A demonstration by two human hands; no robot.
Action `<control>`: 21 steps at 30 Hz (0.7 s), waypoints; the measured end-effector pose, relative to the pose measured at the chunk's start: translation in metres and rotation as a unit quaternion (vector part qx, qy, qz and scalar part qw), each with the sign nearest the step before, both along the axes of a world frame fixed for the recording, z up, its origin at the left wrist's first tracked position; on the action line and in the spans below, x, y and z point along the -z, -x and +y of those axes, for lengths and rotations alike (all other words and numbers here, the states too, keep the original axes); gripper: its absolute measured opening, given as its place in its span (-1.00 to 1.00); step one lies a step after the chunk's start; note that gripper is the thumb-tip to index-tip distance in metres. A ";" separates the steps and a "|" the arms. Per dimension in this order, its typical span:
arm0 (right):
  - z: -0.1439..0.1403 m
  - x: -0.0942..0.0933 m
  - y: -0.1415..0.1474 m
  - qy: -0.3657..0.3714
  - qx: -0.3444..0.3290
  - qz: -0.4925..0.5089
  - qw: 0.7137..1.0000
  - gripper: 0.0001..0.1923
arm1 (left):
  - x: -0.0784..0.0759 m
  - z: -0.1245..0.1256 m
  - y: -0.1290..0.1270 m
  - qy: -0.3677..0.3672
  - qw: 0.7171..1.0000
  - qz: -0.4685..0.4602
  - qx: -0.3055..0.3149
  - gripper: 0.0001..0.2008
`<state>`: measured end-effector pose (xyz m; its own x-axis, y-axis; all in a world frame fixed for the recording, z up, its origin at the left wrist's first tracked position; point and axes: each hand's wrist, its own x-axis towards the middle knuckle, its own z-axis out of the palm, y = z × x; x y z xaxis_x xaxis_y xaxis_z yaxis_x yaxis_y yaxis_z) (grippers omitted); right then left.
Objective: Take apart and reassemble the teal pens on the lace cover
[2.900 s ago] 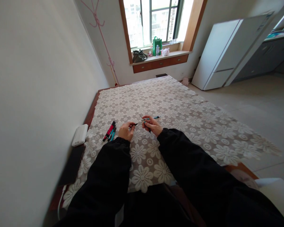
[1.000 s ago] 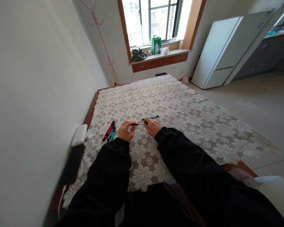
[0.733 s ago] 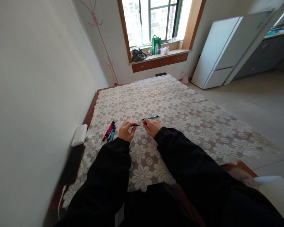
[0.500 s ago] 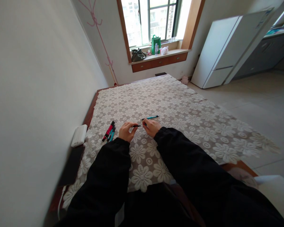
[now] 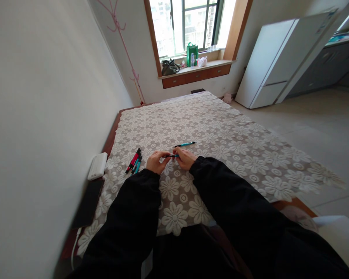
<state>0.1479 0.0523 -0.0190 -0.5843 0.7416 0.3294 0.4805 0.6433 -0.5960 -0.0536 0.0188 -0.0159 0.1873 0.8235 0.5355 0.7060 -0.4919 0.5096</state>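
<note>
Between my two hands, just above the tablecloth, is a thin black and teal pen (image 5: 172, 156). My left hand (image 5: 156, 162) pinches its black end between thumb and fingers. My right hand (image 5: 186, 158) is closed on the teal end, and its fingers hide part of it. Whether the two parts are fully joined is too small to tell. Just beyond my right hand lies another teal pen (image 5: 186, 144) with black ends. To the left of my left hand, several red, teal and black pens (image 5: 134, 161) lie side by side.
A flowered lace tablecloth (image 5: 174, 217) covers the table. Along the left edge by the wall are a white power bank-like box (image 5: 97, 166), a dark flat device (image 5: 88, 203) and a white cable (image 5: 74, 248). A white fridge (image 5: 270, 66) stands beyond, at the right.
My right hand has brought a teal part up to the black part in my left hand. The gap between them has closed. The pens on the table have not moved.
</note>
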 end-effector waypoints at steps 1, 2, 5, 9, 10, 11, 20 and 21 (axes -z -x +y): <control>0.000 0.001 0.000 0.005 0.000 0.008 1.000 -0.67 | 0.000 0.000 0.000 0.000 1.000 -0.003 -0.003 -0.87; 0.001 0.002 0.000 0.009 0.005 0.016 1.000 -0.69 | 0.000 0.000 0.000 -0.001 1.000 -0.005 -0.006 -0.87; 0.003 0.004 -0.001 0.011 0.028 0.026 0.999 -0.79 | 0.001 0.000 0.001 -0.002 1.000 -0.009 -0.012 -0.88; 0.006 0.006 -0.001 -0.007 0.037 0.023 0.999 -0.87 | 0.001 0.000 0.001 -0.001 1.000 -0.009 -0.007 -0.88; 0.006 0.007 -0.001 -0.010 0.036 0.022 0.999 -0.87 | 0.001 0.000 0.001 0.000 1.000 -0.010 -0.008 -0.88; 0.006 0.007 -0.001 -0.013 0.035 0.020 0.999 -0.87 | 0.001 0.000 0.001 0.001 1.000 -0.011 -0.011 -0.88; 0.002 -0.001 -0.003 -0.013 0.033 -0.002 0.999 -0.88 | 0.003 0.002 0.002 0.020 0.999 -0.039 0.001 -0.89; 0.001 -0.001 -0.003 -0.012 0.033 -0.006 0.999 -0.88 | 0.002 0.002 0.001 0.018 0.999 -0.042 0.006 -0.89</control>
<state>0.1511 0.0537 -0.0176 -0.5389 0.7703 0.3409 0.5286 0.6243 -0.5751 -0.0548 0.0205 -0.0183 0.1525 0.8404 0.5201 0.6545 -0.4802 0.5840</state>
